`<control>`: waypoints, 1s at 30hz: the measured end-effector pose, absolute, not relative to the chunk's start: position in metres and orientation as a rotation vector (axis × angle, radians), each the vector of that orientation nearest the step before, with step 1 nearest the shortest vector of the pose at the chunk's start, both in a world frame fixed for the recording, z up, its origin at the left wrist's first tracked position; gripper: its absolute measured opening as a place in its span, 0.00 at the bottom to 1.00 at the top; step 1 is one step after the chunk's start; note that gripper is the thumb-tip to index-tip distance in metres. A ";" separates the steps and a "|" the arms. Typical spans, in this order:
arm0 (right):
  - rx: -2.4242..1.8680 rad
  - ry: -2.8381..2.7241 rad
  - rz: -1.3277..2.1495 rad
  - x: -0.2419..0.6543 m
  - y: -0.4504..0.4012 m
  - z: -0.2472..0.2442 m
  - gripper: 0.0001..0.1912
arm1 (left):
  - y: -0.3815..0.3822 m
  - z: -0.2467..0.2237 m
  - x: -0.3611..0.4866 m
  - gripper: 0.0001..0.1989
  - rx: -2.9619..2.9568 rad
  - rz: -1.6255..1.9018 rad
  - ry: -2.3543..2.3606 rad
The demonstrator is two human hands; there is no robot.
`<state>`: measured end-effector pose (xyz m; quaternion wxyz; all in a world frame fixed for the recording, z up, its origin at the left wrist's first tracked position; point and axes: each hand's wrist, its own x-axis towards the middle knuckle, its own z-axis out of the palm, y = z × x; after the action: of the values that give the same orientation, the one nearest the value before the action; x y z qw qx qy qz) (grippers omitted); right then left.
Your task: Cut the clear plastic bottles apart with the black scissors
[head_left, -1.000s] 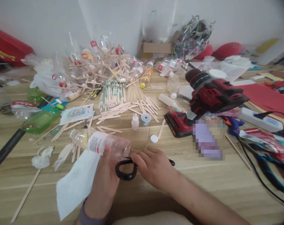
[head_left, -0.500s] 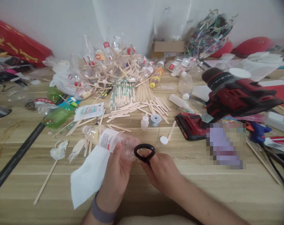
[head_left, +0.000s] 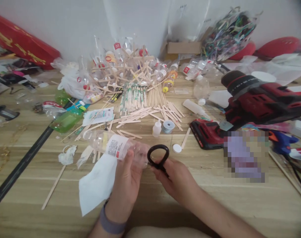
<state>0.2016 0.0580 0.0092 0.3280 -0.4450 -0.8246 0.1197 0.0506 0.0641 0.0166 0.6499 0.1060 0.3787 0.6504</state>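
My left hand point(head_left: 128, 185) is wrapped round a clear plastic bottle point(head_left: 137, 152) with a white label, its thumb along the side. The bottle lies nearly level, neck to the left and bottom end to the right. At that bottom end my right hand point(head_left: 176, 175) is closed on a pair of scissors point(head_left: 167, 152). One black handle loop stands up above the fingers; the blades are hidden, so I cannot tell how far they reach into the plastic. A white paper sheet point(head_left: 97, 188) lies below the bottle, beside my left wrist.
A red cordless drill point(head_left: 262, 102) stands at the right. Beyond the bottle are wooden sticks point(head_left: 135, 115), a small white dropper bottle point(head_left: 156, 129) and a wire spool point(head_left: 168, 126). Plastic bottles point(head_left: 190, 70) crowd the back. A stick with white tissue point(head_left: 53, 186) lies left.
The scissors' handle loop has tilted more upright as my right hand turned. My left hand still grips the bottle. The whole view has shifted slightly.
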 end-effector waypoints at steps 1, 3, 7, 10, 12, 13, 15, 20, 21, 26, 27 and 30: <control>-1.173 -2.144 0.364 0.201 0.058 0.010 0.07 | 0.064 0.015 0.051 0.22 0.233 1.470 0.870; -1.170 -2.113 0.446 0.200 0.057 0.011 0.07 | 0.064 0.014 0.052 0.19 0.231 1.461 0.878; -1.164 -2.045 0.570 0.199 0.054 0.011 0.07 | 0.063 0.019 0.054 0.17 0.244 1.446 0.867; -1.172 -2.019 0.652 0.199 0.054 0.010 0.07 | 0.063 0.023 0.055 0.18 0.247 1.446 0.855; -1.175 -2.009 0.673 0.200 0.055 0.009 0.07 | 0.064 0.025 0.056 0.18 0.261 1.452 0.844; -1.174 -2.006 0.672 0.200 0.055 0.009 0.07 | 0.064 0.025 0.056 0.17 0.272 1.456 0.839; -1.173 -2.000 0.663 0.201 0.055 0.008 0.06 | 0.065 0.025 0.055 0.13 0.300 1.460 0.831; -1.234 -1.936 0.783 0.199 0.051 0.010 0.09 | 0.064 0.025 0.055 0.12 0.323 1.457 0.821; -1.254 -1.890 0.878 0.197 0.049 0.011 0.10 | 0.064 0.025 0.055 0.13 0.320 1.460 0.819; -1.361 -1.530 1.384 0.191 0.044 0.016 0.17 | 0.062 0.027 0.055 0.18 0.309 1.482 0.806; -1.363 -1.470 1.447 0.190 0.044 0.016 0.19 | 0.062 0.028 0.055 0.18 0.308 1.485 0.804; -1.333 -1.330 1.629 0.187 0.044 0.017 0.26 | 0.060 0.029 0.055 0.15 0.343 1.495 0.782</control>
<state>0.1874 0.0445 0.0174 0.3201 -0.5074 -0.5059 0.6198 0.0547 0.0605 0.0287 0.6517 0.1512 0.3444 0.6587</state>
